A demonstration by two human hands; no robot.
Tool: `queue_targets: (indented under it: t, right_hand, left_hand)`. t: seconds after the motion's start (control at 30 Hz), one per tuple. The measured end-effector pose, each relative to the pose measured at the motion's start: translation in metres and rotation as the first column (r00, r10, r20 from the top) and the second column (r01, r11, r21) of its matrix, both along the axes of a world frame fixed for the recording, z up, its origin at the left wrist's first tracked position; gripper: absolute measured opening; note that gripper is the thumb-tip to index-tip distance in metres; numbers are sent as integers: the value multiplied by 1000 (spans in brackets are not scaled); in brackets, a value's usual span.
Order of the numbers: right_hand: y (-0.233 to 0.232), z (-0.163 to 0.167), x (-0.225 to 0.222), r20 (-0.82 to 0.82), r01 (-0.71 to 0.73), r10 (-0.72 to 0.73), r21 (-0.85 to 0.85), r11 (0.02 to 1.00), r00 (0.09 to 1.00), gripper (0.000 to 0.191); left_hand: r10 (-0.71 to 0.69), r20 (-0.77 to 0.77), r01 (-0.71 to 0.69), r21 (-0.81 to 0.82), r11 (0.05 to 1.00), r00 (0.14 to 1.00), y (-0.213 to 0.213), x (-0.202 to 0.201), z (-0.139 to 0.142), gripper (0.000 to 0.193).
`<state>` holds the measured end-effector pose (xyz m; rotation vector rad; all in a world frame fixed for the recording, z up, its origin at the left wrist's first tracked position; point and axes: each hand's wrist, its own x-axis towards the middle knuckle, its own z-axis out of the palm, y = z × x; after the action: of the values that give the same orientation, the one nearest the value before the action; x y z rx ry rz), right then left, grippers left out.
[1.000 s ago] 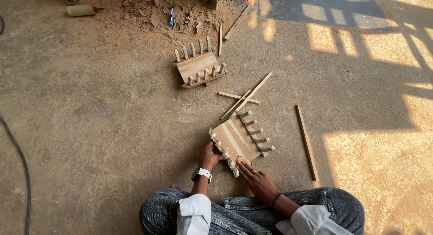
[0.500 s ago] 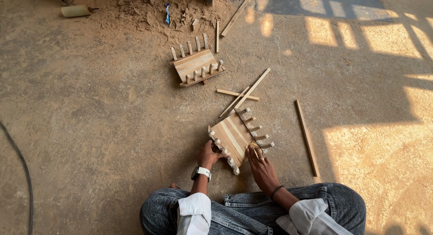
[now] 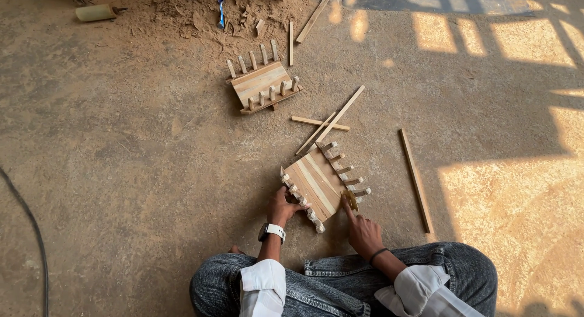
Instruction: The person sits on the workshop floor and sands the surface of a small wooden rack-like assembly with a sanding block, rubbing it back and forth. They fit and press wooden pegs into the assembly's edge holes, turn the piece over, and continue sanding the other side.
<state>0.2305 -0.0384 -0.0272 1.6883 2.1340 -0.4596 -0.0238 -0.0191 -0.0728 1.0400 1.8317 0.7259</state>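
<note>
Head view: the slatted wooden panel lies on the dirt floor just below the centre of the frame, directly beyond both hands, its slats running from upper left to lower right. The left hand is closed on its lower-left pegged edge. The right hand presses a small yellowish piece against its lower-right edge. Both touch it, held apart. A second pegged panel rests well away, toward upper centre.

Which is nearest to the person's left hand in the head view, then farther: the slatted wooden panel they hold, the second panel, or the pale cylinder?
1. Slatted wooden panel, touching the left hand.
2. Second panel, farther up.
3. Pale cylinder, top left.
</note>
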Motion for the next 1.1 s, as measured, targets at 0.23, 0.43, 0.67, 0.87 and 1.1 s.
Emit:
queue_targets:
  t: [0.23,0.43,0.67,0.87,1.1]
  right_hand:
    - [10,-8,6,-113,-51,78,224,973,991,90]
    - [7,-7,11,-117,-14,36,186,983,993,90]
    - [-5,-11,-8,-175,-266,275,72,961,945,90]
    - [-4,-5,-2,-132,-108,123,116,987,984,86]
    - [2,-4,-3,-54,-273,282,131,953,958,98]
  left_hand:
    - [26,-28,-25,27,999,999,-1,2,0,125]
    - [25,2,-25,-21,999,1000,0,2,0,126]
    - [32,29,-32,-2,999,999,0,1,7,109]
    - [2,-67,-1,13,1000,998,0,2,7,111]
    - [-14,-107,13,-12,1000,994,1,2,-1,118]
